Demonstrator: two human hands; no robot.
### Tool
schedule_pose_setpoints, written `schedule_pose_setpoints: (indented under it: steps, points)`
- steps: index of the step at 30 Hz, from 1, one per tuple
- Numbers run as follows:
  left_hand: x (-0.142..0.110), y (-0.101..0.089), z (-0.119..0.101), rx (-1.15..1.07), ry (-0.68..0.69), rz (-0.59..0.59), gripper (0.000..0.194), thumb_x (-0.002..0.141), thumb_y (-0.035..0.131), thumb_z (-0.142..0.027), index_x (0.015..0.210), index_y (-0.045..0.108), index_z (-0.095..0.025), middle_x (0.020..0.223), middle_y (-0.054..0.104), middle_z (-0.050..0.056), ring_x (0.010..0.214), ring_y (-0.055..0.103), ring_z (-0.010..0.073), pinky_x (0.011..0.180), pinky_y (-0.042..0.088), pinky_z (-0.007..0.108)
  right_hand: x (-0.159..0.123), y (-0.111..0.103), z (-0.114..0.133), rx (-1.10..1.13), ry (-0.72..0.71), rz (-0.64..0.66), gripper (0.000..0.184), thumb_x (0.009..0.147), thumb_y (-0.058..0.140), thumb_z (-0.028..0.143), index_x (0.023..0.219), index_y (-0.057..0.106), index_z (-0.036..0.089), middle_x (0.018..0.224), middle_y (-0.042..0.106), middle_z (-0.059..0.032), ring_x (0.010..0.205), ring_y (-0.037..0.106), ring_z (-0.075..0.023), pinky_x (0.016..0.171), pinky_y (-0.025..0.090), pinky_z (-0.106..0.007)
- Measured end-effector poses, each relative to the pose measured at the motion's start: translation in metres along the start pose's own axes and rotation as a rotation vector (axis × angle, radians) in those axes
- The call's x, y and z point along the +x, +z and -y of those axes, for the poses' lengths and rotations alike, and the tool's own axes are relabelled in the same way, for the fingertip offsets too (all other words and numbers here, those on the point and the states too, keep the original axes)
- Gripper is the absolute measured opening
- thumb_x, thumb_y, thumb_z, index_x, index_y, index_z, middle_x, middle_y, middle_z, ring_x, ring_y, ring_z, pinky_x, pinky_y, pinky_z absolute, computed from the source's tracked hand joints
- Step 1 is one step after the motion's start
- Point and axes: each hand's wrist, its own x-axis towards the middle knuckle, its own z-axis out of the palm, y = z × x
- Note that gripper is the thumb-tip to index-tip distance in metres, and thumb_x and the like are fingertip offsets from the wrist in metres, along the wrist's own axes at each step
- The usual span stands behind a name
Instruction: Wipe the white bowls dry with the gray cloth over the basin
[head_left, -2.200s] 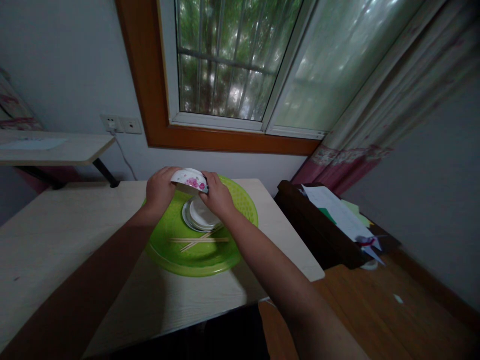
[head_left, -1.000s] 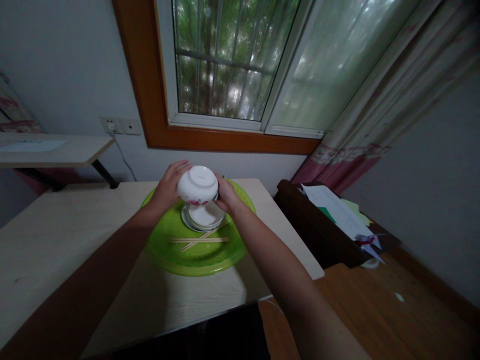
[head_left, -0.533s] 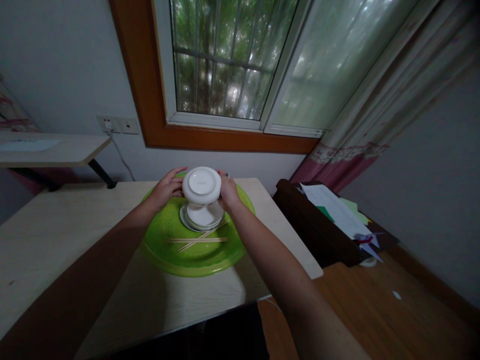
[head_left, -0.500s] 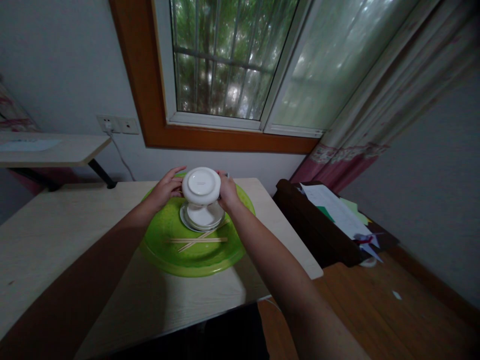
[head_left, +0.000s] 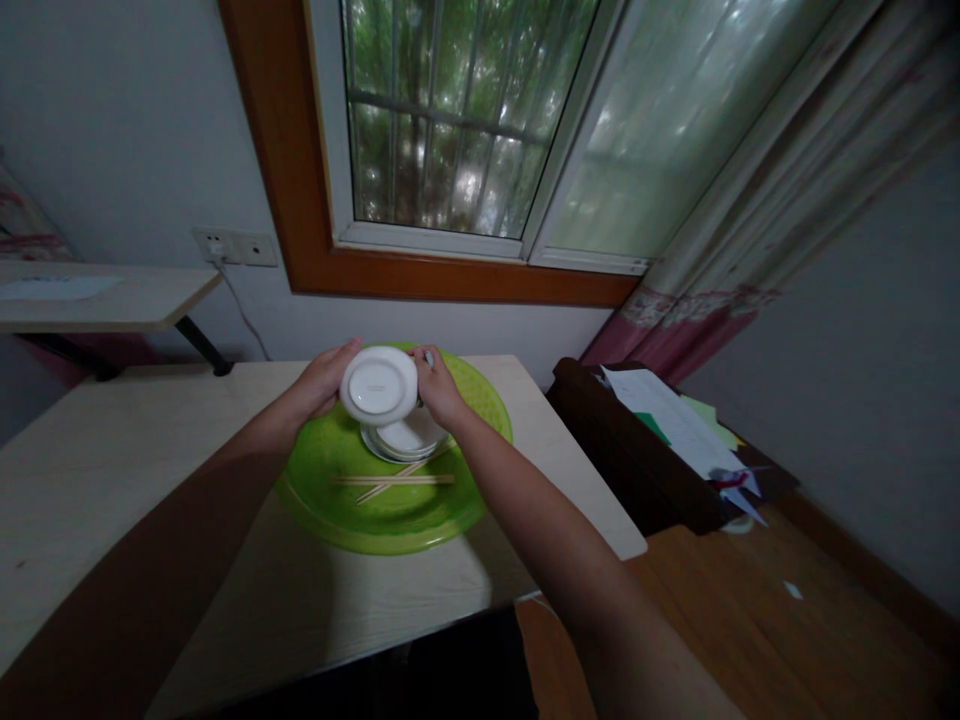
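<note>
A white dish [head_left: 377, 386] is held up and tilted, its underside and foot ring facing me. My left hand [head_left: 327, 377] grips its left edge, with the fingertips partly behind it. At the right edge my right hand [head_left: 439, 389] is closed on the rim; a small greyish bit shows by its fingers, too small to name. Below the dish, a stack of white plates [head_left: 411, 436] sits in a large green basin [head_left: 420, 538]. The raised dish hides part of the stack. Wooden chopsticks [head_left: 394, 480] lie crossed in front of the plates.
The basin stands on a pale wooden table [head_left: 247, 570] against the wall below a window [head_left: 465, 130]. A raised shelf [head_left: 135, 310] is at the left. On the right is a dark brown piece of furniture [head_left: 622, 450] with papers [head_left: 667, 420] on top.
Both hands have carried the dish a little left and down. My left fingers, spread at its edge before, now lie closer against it.
</note>
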Motion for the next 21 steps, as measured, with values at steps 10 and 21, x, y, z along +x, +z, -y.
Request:
schedule_pose_setpoints:
  steps: [10, 21]
  points:
    - [0.013, -0.013, 0.002, -0.034, 0.058, -0.231, 0.035, 0.078, 0.072, -0.051, 0.085, 0.067, -0.017, 0.075, 0.07, 0.006, 0.083, 0.069, 0.0245, 0.067, 0.055, 0.032, -0.002, -0.002, 0.011, 0.01, -0.025, 0.032, 0.02, 0.099, 0.053, 0.041, 0.098, 0.064, 0.024, 0.096, 0.068, 0.0016, 0.092, 0.062, -0.0144, 0.092, 0.049, -0.029]
    - [0.027, -0.034, 0.008, -0.058, 0.198, -0.449, 0.044, 0.075, 0.073, -0.06, 0.08, 0.058, -0.019, 0.064, 0.06, -0.002, 0.064, 0.06, 0.0141, 0.057, 0.047, 0.023, -0.008, -0.018, 0.033, -0.083, -0.226, -0.163, 0.015, 0.088, 0.065, 0.032, 0.1, 0.069, 0.024, 0.1, 0.07, -0.002, 0.097, 0.062, -0.02, 0.099, 0.047, -0.034]
